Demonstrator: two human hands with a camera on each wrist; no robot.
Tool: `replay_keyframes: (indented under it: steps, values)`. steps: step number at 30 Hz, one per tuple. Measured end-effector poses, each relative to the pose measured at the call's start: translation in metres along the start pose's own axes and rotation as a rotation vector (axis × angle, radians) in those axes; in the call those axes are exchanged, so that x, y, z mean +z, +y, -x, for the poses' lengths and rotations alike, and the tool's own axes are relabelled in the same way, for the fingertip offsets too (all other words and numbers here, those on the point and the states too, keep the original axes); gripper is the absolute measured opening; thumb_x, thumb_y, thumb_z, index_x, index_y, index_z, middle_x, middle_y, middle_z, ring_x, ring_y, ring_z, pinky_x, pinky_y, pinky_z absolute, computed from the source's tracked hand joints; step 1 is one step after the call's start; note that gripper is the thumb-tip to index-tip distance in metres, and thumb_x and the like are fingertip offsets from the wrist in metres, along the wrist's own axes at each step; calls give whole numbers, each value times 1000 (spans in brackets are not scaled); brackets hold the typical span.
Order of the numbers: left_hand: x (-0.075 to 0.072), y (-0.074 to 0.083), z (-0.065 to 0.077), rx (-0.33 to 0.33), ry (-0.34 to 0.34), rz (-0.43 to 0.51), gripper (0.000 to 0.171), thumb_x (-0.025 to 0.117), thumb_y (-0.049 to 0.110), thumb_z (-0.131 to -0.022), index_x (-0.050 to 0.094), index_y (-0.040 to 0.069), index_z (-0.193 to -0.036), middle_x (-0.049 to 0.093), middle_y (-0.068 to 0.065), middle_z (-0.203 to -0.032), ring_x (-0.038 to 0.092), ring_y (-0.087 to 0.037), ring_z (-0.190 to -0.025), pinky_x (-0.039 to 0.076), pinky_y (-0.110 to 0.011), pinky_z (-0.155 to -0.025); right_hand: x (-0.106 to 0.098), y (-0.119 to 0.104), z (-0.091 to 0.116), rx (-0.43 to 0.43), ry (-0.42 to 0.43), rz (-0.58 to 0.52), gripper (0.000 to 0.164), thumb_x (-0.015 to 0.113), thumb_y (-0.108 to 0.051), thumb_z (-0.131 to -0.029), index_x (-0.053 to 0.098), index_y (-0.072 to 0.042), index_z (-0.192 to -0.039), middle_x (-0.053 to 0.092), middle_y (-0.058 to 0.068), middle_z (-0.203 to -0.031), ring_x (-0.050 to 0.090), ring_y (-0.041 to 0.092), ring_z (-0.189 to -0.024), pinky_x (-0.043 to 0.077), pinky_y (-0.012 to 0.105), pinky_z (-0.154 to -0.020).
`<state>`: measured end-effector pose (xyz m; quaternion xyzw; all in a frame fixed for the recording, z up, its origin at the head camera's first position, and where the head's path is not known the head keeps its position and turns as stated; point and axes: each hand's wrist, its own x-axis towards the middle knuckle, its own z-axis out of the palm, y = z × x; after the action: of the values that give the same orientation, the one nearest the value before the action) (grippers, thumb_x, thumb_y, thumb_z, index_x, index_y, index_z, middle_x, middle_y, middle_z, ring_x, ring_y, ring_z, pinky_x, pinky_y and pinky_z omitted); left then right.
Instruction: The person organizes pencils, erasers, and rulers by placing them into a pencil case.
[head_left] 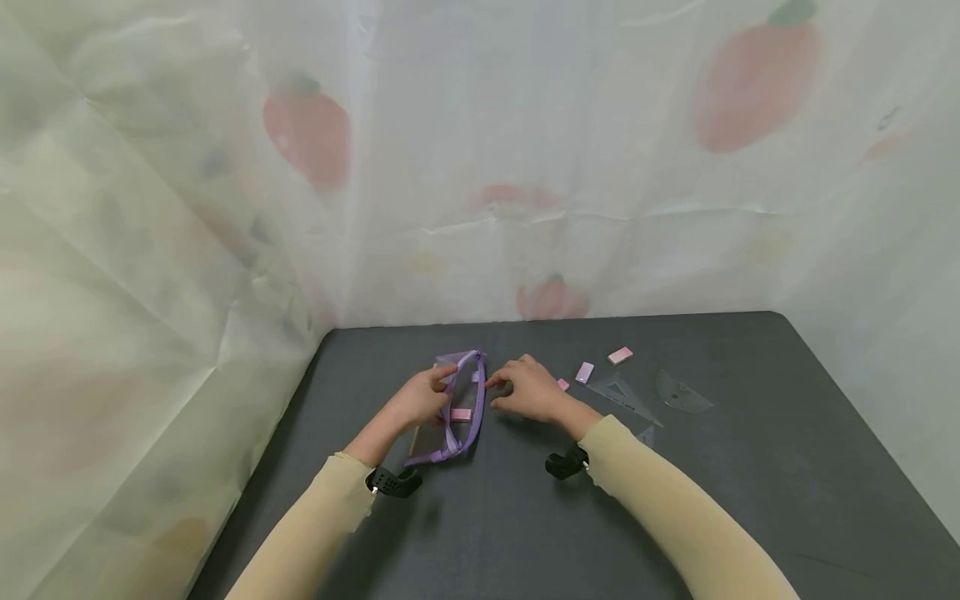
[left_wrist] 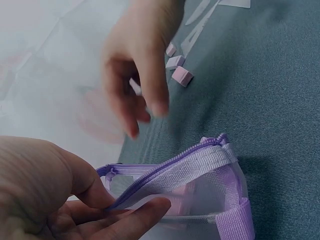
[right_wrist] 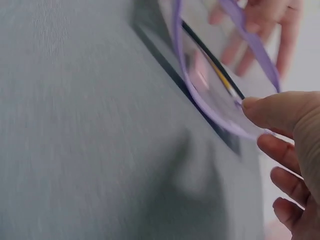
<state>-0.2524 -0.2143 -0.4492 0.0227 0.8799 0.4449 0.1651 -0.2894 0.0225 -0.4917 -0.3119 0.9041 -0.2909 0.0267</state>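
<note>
My left hand (head_left: 417,398) pinches the far-side edge of a clear pencil pouch (left_wrist: 200,170) with purple zip trim, thumb outside and fingers along the opening. The pouch's mouth gapes. Inside show a pink eraser (head_left: 461,414) and a slim dark-and-yellow stick (right_wrist: 217,65), like a pencil. Just right of the pouch's rim hovers my right hand (head_left: 531,390), fingers loosely bent, with a gap between thumb and forefinger and nothing seen held. In the right wrist view its thumb tip overlaps the purple rim (right_wrist: 187,82).
Right of my right hand lie a pink eraser (head_left: 620,356), a lilac eraser (head_left: 585,372) and another pink eraser (head_left: 562,385). Near them are a clear set square (head_left: 626,400), a protractor (head_left: 682,393) and a second clear piece (head_left: 647,436). A fruit-print curtain (head_left: 450,275) borders the dark table (head_left: 480,533).
</note>
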Motion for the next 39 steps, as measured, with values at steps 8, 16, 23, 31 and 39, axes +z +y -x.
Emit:
replay_keyframes:
  steps: [8,16,23,31,39]
  values:
    - [-1,1,0,4,-7,11,64,47,-5,-98,37,11,-160,44,-36,-148,45,-15,-58,62,-41,-72,-42,41,31,36,56,-15,37,79,-28,-91,74,-20,-126,66,-2,-113,53,29,-109,45,46,-91]
    - [-2,-1,0,9,-4,4,63,48,-5,-99,39,10,-159,47,-35,-145,64,-27,-83,62,-40,-70,-80,79,60,122,121,-34,41,78,-26,-92,71,-14,-130,65,4,-119,48,34,-119,45,53,-92]
    - [-3,-2,-1,9,2,-18,63,49,-4,-99,39,11,-159,48,-35,-145,56,-19,-68,62,-40,-69,-106,112,81,202,140,-28,46,75,-25,-95,66,-11,-138,62,13,-132,38,41,-134,36,65,-103]
    - [-2,-5,-1,0,6,-5,63,50,-4,-99,39,11,-159,47,-34,-146,64,-24,-77,62,-39,-69,-115,139,95,267,114,-23,50,69,-22,-99,58,-5,-145,53,22,-143,32,48,-138,32,68,-106]
    - [-2,-3,2,-9,18,9,62,51,-3,-99,42,12,-158,48,-33,-146,63,-25,-88,62,-38,-69,-112,151,96,278,91,-7,50,66,-17,-100,55,0,-146,49,28,-144,30,53,-139,30,71,-107]
